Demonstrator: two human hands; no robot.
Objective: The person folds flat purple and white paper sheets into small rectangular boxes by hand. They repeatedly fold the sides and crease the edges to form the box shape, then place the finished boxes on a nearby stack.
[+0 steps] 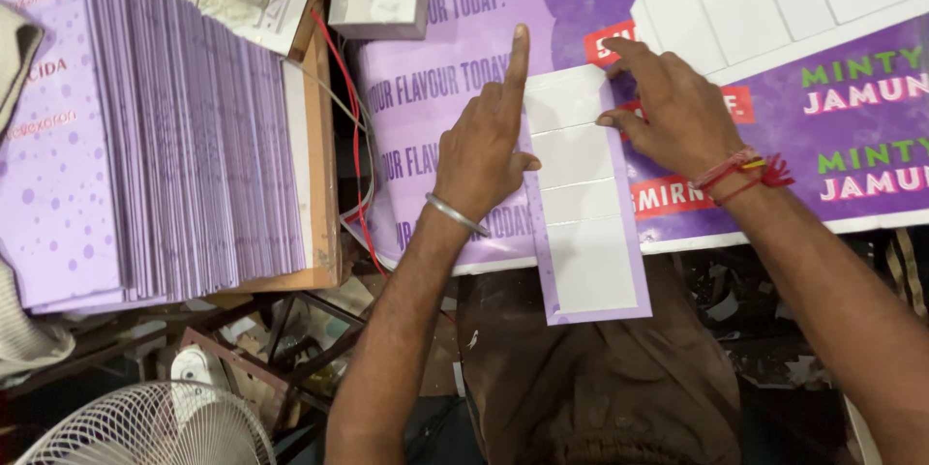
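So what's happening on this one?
A person presses a flat white card with a purple border onto a purple printed board. The left hand holds its left edge, forefinger straight; the right hand pins its top right corner. A stack of purple sheets lies to the left.

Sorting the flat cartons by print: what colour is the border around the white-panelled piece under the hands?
Light purple, edging the flat carton piece; the head view shows it.

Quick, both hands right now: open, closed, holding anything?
Left hand: open, index finger extended, pressing on the left edge of the white creased card strip.
Right hand: open, fingertips pressing the strip's upper right edge; nothing gripped.
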